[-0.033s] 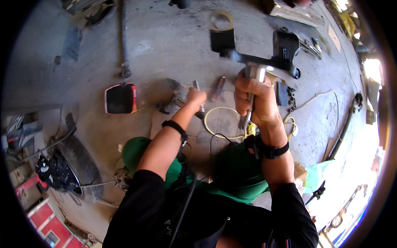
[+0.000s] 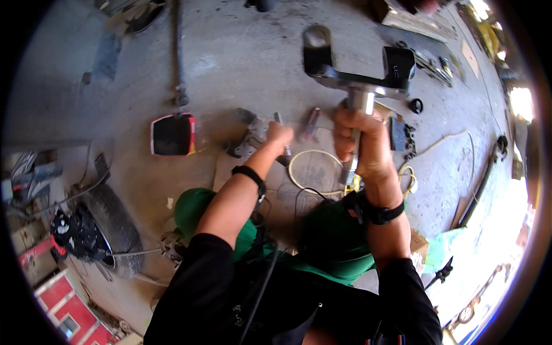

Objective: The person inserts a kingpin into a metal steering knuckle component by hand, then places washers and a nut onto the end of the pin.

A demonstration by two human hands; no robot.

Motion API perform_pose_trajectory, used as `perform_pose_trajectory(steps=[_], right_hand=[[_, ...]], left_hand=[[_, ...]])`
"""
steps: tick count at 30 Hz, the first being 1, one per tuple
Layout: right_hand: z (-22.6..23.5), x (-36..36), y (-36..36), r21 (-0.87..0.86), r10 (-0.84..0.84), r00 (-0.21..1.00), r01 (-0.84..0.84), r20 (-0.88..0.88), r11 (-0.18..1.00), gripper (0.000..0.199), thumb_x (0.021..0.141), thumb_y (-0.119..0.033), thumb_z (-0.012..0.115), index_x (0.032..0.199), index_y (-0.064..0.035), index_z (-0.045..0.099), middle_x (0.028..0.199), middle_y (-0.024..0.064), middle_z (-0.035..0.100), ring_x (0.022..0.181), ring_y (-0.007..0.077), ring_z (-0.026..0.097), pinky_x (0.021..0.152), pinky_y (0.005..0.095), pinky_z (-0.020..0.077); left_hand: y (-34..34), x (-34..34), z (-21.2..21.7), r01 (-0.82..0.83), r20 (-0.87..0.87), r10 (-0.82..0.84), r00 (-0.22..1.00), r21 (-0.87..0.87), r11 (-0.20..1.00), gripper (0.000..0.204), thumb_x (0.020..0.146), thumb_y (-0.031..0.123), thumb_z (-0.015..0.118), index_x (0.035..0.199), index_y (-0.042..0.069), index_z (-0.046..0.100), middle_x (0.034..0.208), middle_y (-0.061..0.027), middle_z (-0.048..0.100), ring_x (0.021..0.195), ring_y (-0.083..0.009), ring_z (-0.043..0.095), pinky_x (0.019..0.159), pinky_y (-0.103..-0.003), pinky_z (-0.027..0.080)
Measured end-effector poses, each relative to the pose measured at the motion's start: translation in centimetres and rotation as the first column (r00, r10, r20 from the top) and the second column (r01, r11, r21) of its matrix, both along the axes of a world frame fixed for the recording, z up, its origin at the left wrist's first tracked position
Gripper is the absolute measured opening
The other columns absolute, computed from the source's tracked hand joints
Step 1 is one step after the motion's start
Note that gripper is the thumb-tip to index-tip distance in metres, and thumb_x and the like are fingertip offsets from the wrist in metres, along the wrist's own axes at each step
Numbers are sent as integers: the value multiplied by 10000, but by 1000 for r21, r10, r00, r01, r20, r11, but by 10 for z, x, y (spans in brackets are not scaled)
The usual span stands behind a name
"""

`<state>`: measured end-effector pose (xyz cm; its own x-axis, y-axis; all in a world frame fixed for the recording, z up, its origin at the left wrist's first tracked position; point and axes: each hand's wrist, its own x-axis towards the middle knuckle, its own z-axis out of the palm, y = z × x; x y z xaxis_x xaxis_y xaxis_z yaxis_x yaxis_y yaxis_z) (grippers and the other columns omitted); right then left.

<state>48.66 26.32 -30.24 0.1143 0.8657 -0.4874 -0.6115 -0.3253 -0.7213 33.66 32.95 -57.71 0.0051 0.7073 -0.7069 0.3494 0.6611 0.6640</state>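
Wrapped in my right hand (image 2: 368, 138) is the silver shaft of a black forked metal yoke (image 2: 339, 79). The shaft stands roughly upright in the fist, with the fork and its two arms above, pointing away from me. My left hand (image 2: 280, 134) is closed around a slim silver rod-like tool (image 2: 278, 118), whose ends stick out past the fist. Beside it lies a dark metal part (image 2: 248, 142), partly blurred. A red-handled tool (image 2: 312, 122) lies on the floor between my hands.
A red-rimmed black tray (image 2: 172, 136) lies left of my left hand. A pale hose (image 2: 291, 172) loops near my knees and runs right. A black ring (image 2: 416, 106) and several small round parts (image 2: 410, 138) sit on the right. A tyre (image 2: 112, 215) lies at the left.
The yoke has tilted and turned slightly in my right hand, so the black ring on the floor shows clear of it. The whole view has shifted a little. Both hands keep their grip.
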Motion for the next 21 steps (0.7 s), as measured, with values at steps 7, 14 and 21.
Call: perform_pose_trajectory(steps=[7, 14, 21], right_hand=[[-5, 33, -7, 174, 220, 934, -176, -280, 969, 160, 740, -60, 591, 803, 18, 466, 530, 63, 445, 334, 125, 377, 301, 264, 339], [-14, 27, -4, 544, 592, 449, -246, -670, 802, 223, 737, -16, 639, 718, -20, 418, 492, 28, 383, 369, 116, 365, 322, 262, 331], [-15, 33, -15, 591, 625, 362, -215, -691, 778, 270, 729, -25, 687, 678, -33, 422, 513, 57, 428, 397, 147, 406, 340, 271, 343]], left_hand=[[-11, 13, -79, 26, -140, -19, 990, 53, 998, 133, 683, 2, 540, 782, -68, 595, 786, -165, 640, 701, -215, 635, 503, -433, 464], [-9, -19, -92, 175, -268, -158, 950, 41, 984, 466, 662, -43, 535, 1119, -122, 579, 941, -200, 662, 815, -259, 672, 659, -400, 526], [-1, 2, -67, 233, -315, -229, 921, -24, 972, 326, 739, -6, 602, 1052, -94, 630, 960, -168, 679, 845, -243, 678, 632, -424, 545]])
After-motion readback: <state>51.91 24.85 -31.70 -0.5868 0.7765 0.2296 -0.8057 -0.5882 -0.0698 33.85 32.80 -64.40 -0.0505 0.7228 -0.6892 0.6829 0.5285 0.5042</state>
